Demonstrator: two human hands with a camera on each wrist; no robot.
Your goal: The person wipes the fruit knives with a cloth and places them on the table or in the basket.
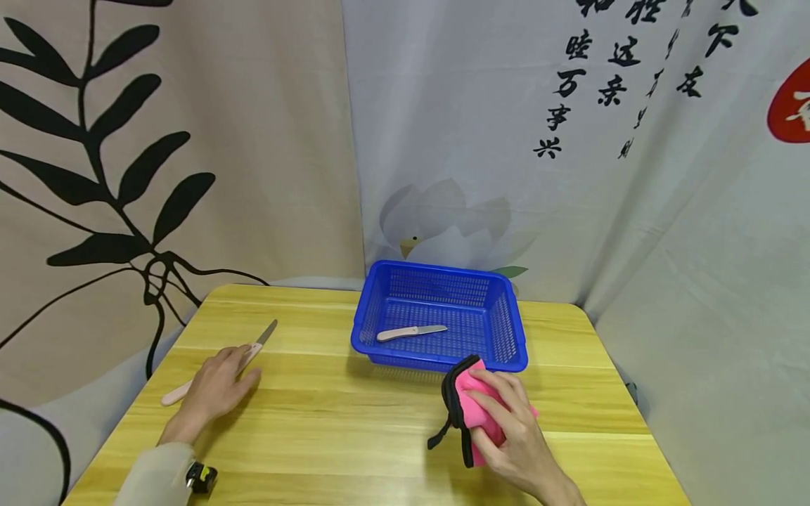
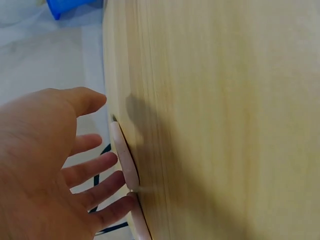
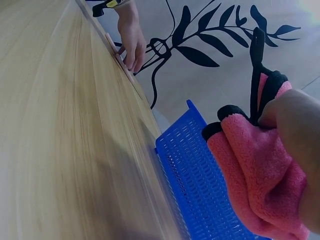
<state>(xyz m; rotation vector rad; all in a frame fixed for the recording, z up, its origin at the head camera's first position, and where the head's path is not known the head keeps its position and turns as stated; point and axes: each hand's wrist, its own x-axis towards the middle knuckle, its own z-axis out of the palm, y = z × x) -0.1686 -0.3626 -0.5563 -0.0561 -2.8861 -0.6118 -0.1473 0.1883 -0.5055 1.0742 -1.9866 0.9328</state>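
On the left part of the table, two pale pink handles lie nearly end to end. A short metal blade points away from the upper one, so it is a knife. My left hand spreads over them with relaxed fingers, fingertips right at the handles in the left wrist view. My right hand grips a folded pink towel with black edging and a hanging black loop, in front of the blue basket. Inside that basket lies another pale-handled knife, blade to the right.
The wooden table ends at a curtain printed with black leaves and characters. The basket stands at the table's back edge, right of centre. A dark wrist device sits at the left sleeve.
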